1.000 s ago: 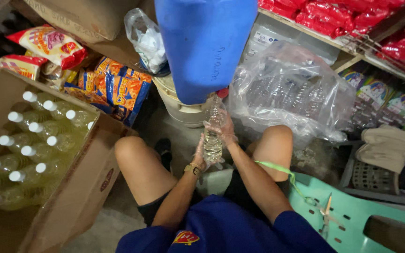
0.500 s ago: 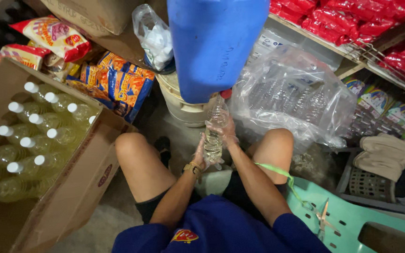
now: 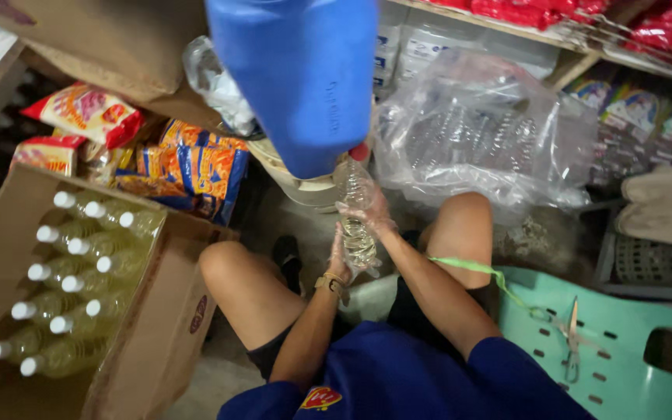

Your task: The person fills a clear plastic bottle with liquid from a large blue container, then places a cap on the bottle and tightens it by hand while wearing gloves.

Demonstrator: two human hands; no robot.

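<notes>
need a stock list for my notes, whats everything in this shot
clear plastic bottle: one, see-through, held upright under the blue drum
blue drum: one, blue, top centre, red spout at its lower right corner
cardboard box: one, brown, left, open
capped bottles: about fourteen showing, yellowish with white caps, standing in the box
snack packets: several, orange, blue and red, upper left
clear plastic bag: one large, see-through, right of the drum
green stool: one, pale green, lower right
scissors: one pair, on the stool
left hand: at the bottle's lower part
right hand: wrapped round the bottle higher up
</notes>
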